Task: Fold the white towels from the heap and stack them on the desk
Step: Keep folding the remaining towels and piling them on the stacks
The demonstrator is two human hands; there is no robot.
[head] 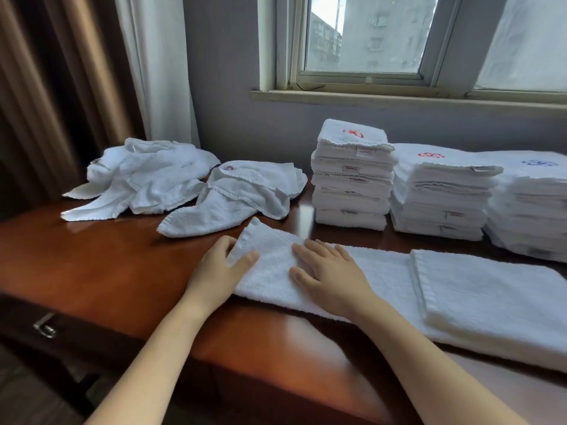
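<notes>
A long white towel lies as a strip across the front of the brown desk, its right end folded over into a thicker layer. My left hand grips the towel's left end, thumb on top and fingers under the raised corner. My right hand lies flat on the towel just right of it, fingers spread. A heap of crumpled white towels sits at the back left, with another loose towel beside it. Three stacks of folded towels stand at the back.
The wall and a window sill run behind the stacks. Curtains hang at the left. A drawer handle shows below the desk's front left edge. Bare desk surface lies left of my hands.
</notes>
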